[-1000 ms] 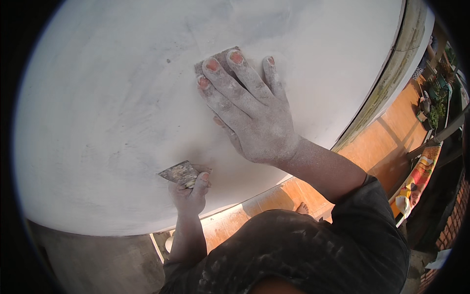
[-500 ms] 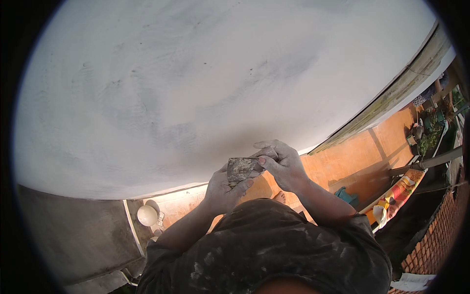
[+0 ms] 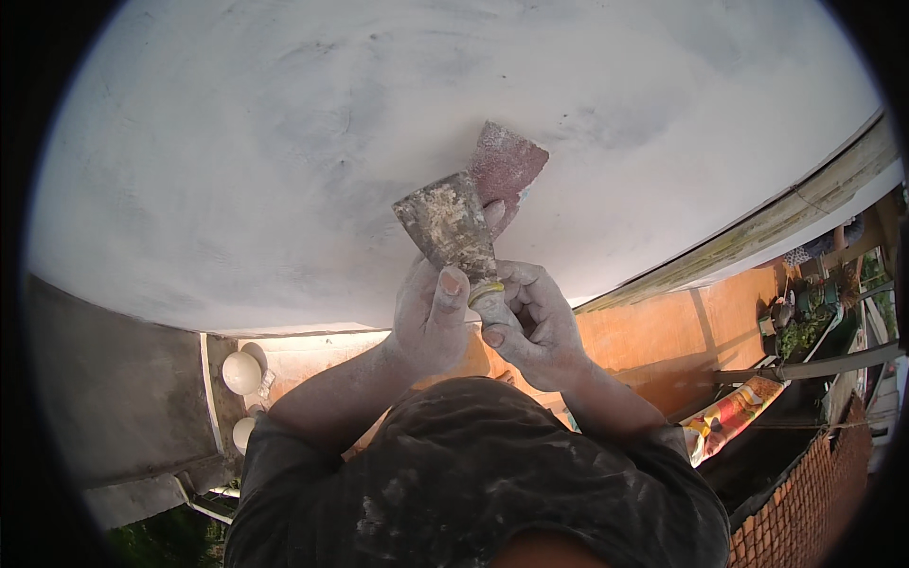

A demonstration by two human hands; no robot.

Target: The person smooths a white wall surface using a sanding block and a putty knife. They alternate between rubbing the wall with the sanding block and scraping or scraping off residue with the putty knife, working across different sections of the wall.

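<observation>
A putty knife [image 3: 445, 222] with a wide, stained metal blade points up and left in front of me. My right hand [image 3: 544, 327] is closed on its dusty handle, just below a yellow collar. My left hand [image 3: 428, 308] is curled round the other side of the blade, its thumb beside the blade's lower part. Behind the blade a torn piece of reddish sandpaper [image 3: 509, 168] sticks up. A fingertip of the left hand lies on the sandpaper, while the rest of those fingers are hidden by the blade. White dust coats both hands.
A large wall [image 3: 284, 189] with white and grey smears fills the space ahead. Below it runs an orange floor [image 3: 644, 327]. Pale round containers [image 3: 241, 373] stand at the left. Potted plants [image 3: 803, 331] and a colourful printed sheet [image 3: 737, 417] lie off to the right.
Both hands have risen a little. The putty knife has turned upright with its blade farther up, and the sandpaper now shows behind it.
</observation>
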